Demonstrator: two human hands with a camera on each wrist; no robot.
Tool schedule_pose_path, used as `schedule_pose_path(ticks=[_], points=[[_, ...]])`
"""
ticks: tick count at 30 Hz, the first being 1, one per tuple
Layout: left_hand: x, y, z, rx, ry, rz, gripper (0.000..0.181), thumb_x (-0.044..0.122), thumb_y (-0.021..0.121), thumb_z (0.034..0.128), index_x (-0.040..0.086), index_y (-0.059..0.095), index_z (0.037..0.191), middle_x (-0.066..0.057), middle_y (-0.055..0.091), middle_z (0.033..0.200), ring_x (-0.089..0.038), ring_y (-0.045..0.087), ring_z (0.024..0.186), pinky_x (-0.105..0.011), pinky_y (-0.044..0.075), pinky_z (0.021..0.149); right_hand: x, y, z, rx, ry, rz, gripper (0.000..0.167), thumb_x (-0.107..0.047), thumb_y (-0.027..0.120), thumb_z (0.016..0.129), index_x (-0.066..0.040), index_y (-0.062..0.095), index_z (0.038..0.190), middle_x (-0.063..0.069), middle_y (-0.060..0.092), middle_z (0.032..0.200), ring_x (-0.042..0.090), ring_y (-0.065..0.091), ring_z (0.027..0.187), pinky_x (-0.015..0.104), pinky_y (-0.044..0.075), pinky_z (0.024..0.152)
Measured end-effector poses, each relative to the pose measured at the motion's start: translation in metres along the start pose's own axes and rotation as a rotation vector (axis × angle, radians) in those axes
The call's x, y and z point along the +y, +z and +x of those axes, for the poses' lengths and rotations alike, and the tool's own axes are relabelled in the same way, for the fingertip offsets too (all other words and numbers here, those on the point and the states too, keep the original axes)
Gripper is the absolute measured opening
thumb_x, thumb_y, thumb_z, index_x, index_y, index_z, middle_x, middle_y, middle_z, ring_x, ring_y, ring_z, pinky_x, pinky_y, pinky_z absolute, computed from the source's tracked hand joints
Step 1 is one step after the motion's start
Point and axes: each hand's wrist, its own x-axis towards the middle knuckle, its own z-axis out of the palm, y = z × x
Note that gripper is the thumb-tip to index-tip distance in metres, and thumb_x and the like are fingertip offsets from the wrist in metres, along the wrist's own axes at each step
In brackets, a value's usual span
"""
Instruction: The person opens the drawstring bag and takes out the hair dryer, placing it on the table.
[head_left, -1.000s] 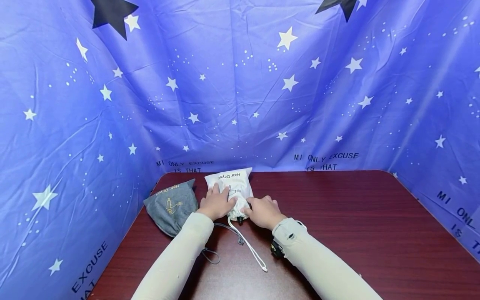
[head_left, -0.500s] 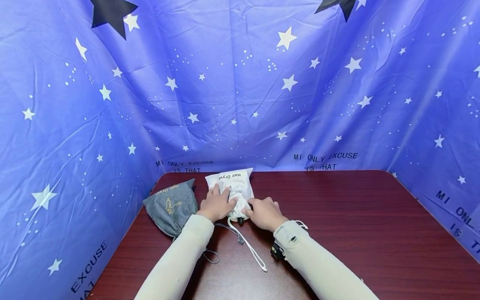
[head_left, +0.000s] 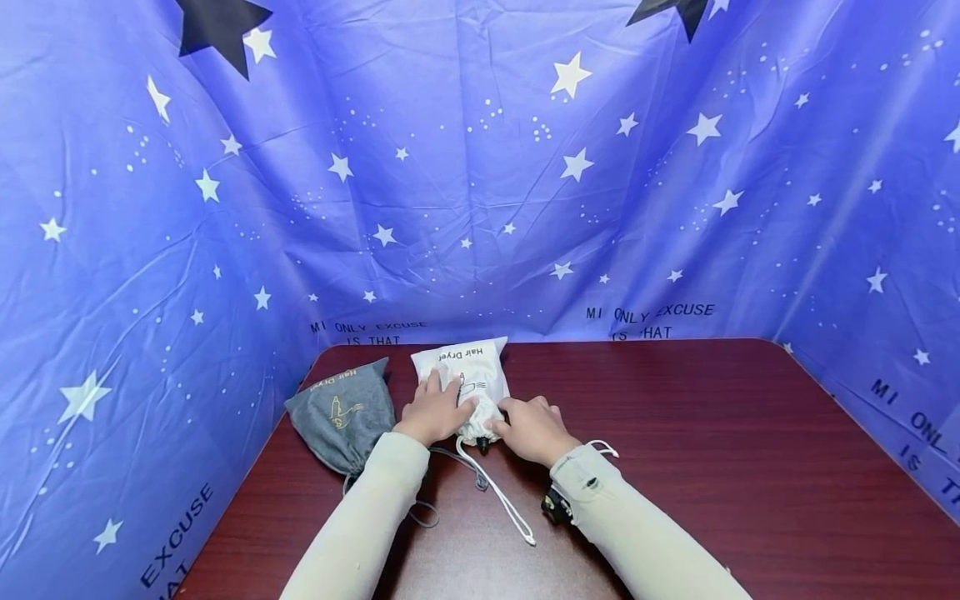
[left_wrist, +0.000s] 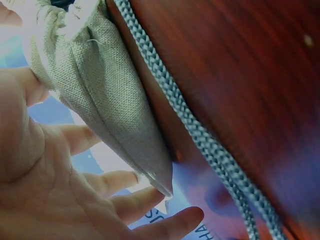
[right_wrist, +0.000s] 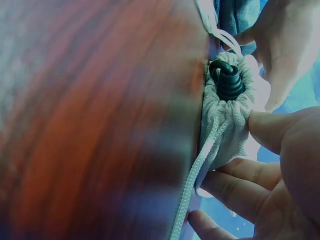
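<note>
A white drawstring bag (head_left: 480,367) printed "Hair Dryer" lies on the table near its back edge. Its gathered mouth faces the person, and a black coiled piece (right_wrist: 229,82) pokes out of it. My left hand (head_left: 433,412) rests on the bag's left side with fingers spread and fairly straight, as the left wrist view confirms. My right hand (head_left: 534,427) holds the bag's right side near the mouth, thumb on top and fingers against the side. A white cord (head_left: 498,496) trails from the mouth towards the person. What else is inside is hidden.
Left of the white bag lies a grey drawstring bag (head_left: 341,417) with gold print, partly behind the left sleeve (head_left: 360,517). Its grey cord (left_wrist: 195,125) runs under the left arm. Blue star-printed cloth (head_left: 465,167) walls the dark red table (head_left: 720,433) behind and on both sides.
</note>
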Motion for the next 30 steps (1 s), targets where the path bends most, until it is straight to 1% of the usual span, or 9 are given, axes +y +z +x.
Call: schedule_pose_path(ticks=[6,8,13,17,22,25,30], points=[[0.002,0.0,0.0,-0.011,-0.002,-0.01,0.074,0.064,0.04,0.1028,0.02,0.036,0.162,-0.019,0.01,0.173,-0.044,0.018,0.157,-0.073,0.035,0.109,0.002,-0.001,-0.002,0.008,-0.011,0.004,0.03,-0.049,0.068,0.097,-0.021,0.071,0.107,0.003,0.077,0.096,0.04,0.064,0.096,0.054,0.044,0.079],[0.003,0.0,-0.001,-0.024,-0.009,-0.012,0.074,0.064,0.039,0.103,0.021,0.034,0.163,-0.018,0.008,0.173,-0.044,0.017,0.157,-0.072,0.034,0.11,0.002,-0.002,-0.002,0.008,-0.009,0.004,0.029,-0.049,0.068,0.097,-0.022,0.07,0.104,0.003,0.076,0.094,0.04,0.064,0.096,0.053,0.044,0.079],[0.005,0.001,-0.003,-0.032,-0.02,-0.018,0.074,0.066,0.038,0.1028,0.023,0.033,0.163,-0.017,0.007,0.174,-0.045,0.017,0.157,-0.073,0.032,0.111,0.003,-0.003,-0.005,-0.002,0.002,0.008,0.028,-0.05,0.067,0.097,-0.022,0.07,0.102,0.002,0.075,0.092,0.038,0.062,0.095,0.053,0.044,0.08],[0.007,0.001,-0.005,-0.022,-0.011,-0.015,0.074,0.065,0.039,0.1029,0.022,0.034,0.163,-0.018,0.009,0.173,-0.046,0.019,0.156,-0.074,0.033,0.109,0.004,-0.004,-0.006,0.001,0.006,0.01,0.027,-0.049,0.068,0.097,-0.023,0.069,0.1,0.0,0.073,0.088,0.037,0.062,0.094,0.053,0.044,0.08],[0.009,0.003,-0.007,-0.014,-0.008,-0.001,0.074,0.066,0.038,0.1027,0.022,0.035,0.162,-0.019,0.011,0.173,-0.047,0.022,0.155,-0.074,0.034,0.109,0.005,-0.004,-0.009,0.007,-0.009,0.003,0.026,-0.049,0.068,0.097,-0.023,0.068,0.096,-0.001,0.071,0.081,0.038,0.063,0.092,0.055,0.046,0.08],[0.01,0.003,-0.008,-0.017,-0.017,-0.004,0.074,0.066,0.039,0.1025,0.023,0.035,0.162,-0.019,0.011,0.173,-0.046,0.022,0.155,-0.074,0.033,0.109,0.005,-0.005,-0.011,0.001,-0.013,0.006,0.026,-0.048,0.068,0.097,-0.022,0.069,0.097,-0.002,0.071,0.082,0.038,0.062,0.092,0.055,0.046,0.08],[0.014,0.003,-0.012,-0.017,-0.02,-0.002,0.074,0.066,0.039,0.1024,0.023,0.035,0.162,-0.018,0.011,0.173,-0.046,0.023,0.155,-0.074,0.032,0.11,0.006,-0.007,-0.014,-0.007,-0.006,0.012,0.027,-0.048,0.069,0.097,-0.021,0.071,0.104,-0.003,0.075,0.091,0.036,0.061,0.092,0.054,0.045,0.081]])
